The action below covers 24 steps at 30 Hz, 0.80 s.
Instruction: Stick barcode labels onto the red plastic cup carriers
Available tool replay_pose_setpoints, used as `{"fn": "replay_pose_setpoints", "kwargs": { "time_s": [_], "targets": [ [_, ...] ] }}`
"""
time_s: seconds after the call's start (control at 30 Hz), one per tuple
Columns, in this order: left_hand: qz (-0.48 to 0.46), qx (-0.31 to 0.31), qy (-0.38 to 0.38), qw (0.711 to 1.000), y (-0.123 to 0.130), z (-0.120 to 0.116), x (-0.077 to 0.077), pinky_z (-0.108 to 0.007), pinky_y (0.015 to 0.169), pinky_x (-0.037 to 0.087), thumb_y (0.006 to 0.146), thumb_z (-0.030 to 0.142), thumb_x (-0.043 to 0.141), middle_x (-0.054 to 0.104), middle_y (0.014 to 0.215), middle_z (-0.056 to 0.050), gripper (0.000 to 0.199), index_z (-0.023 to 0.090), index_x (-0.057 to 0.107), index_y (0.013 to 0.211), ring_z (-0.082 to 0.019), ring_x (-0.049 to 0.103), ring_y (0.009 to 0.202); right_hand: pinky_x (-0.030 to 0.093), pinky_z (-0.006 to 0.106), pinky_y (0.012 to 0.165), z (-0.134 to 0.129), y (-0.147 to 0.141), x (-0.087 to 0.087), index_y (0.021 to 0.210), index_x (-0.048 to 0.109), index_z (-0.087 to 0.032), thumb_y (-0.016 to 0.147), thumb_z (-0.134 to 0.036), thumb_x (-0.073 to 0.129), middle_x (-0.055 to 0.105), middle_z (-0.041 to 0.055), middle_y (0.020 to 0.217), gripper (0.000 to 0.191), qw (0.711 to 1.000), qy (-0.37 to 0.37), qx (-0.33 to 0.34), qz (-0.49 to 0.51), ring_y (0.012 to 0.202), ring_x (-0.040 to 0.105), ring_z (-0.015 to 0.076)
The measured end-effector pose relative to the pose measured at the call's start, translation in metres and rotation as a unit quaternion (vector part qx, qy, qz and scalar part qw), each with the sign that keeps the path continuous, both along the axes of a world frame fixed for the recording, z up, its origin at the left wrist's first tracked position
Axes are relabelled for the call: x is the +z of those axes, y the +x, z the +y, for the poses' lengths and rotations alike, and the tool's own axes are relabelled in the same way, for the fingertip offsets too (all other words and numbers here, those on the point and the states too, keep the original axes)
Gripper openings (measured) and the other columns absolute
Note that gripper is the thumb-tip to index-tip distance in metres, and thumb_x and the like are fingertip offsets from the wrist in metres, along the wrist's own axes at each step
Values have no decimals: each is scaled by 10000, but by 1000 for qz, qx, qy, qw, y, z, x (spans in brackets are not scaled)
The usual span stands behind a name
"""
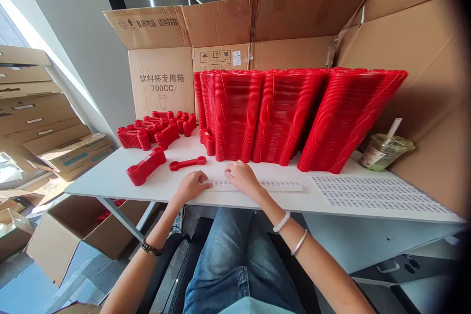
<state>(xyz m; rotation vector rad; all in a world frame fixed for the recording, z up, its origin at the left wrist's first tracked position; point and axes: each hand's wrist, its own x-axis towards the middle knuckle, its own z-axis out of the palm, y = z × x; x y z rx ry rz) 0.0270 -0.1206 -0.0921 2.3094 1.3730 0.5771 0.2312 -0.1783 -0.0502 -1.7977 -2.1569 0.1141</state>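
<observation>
A long white strip (279,186) printed with rows of small grey marks, like labels, lies along the front of the table. My left hand (192,186) is at its left end, fingers curled and thumb against the strip. Above its middle, my right hand (243,176) has thumb and fingertips pinched together; anything between them is too small to make out. A single flat red plastic link-shaped piece (187,163), with a ring at each end, lies just beyond my left hand. Left of it rests a short stack of the same red pieces (146,166).
Tall leaning stacks of red pieces (237,117) stand behind my hands. More short bundles (167,135) sit at the back left. A printed label sheet (375,193) and a drink cup with straw (382,149) are at right. Cardboard (162,66) walls the back.
</observation>
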Motion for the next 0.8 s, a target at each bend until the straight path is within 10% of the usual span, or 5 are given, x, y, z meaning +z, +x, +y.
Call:
{"fn": "replay_pose_setpoints", "kwargs": {
  "time_s": [0.57,0.8],
  "targets": [
    [-27,8,3,1000,1,-7,-8,-365,812,442,785,378,692,634,893,-38,447,186,478,1127,-276,629,951,478,358,908,33,-42,0,902,671,-159,918,-244,606,698,54,1012,108,993,-68,78,59,1029,621,199],
    [-18,9,3,1000,0,-9,-7,-376,845,443,792,347,688,634,909,-48,427,185,471,1122,-280,630,971,438,239,815,26,-34,-7,1368,478,-270,863,-92,589,736,-15,934,547,990,-56,79,99,935,655,163]
  ]
}}
